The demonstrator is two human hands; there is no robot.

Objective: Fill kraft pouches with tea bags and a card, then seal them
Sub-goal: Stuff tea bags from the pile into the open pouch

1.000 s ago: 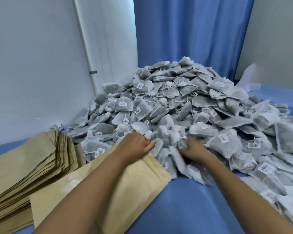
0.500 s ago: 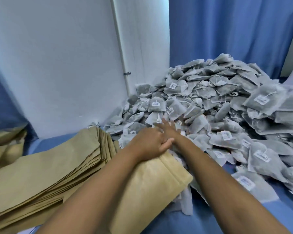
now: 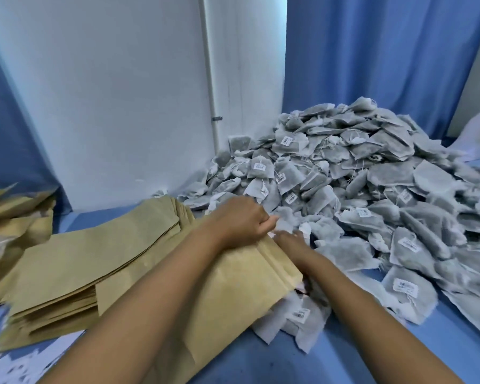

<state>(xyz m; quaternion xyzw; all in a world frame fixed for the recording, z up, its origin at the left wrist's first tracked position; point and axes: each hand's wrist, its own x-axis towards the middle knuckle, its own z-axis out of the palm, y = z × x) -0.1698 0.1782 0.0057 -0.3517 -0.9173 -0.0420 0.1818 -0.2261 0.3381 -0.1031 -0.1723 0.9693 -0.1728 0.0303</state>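
A kraft pouch (image 3: 233,295) lies flat on the blue table (image 3: 372,356) under both forearms, mouth end pointing at the tea-bag heap. The left hand (image 3: 241,220) pinches the pouch's top lip, fingers curled on the edge, prob. to hold the mouth open for loading. The right hand (image 3: 291,239) sits just beside it at the mouth, fingers among loose tea bags (image 3: 297,314) w/ the fingertips buried; can't tell if it's gripping any or just pushing them in. A few bags spill out beside the pouch's right edge, below the right wrist. Beyond both hands rises the big pile of tea bags (image 3: 358,176), within easy reach. Left of the left arm, a stack of empty pouches (image 3: 94,259) lies ready; further left, more pouches (image 3: 14,214), blurred. No card visible.
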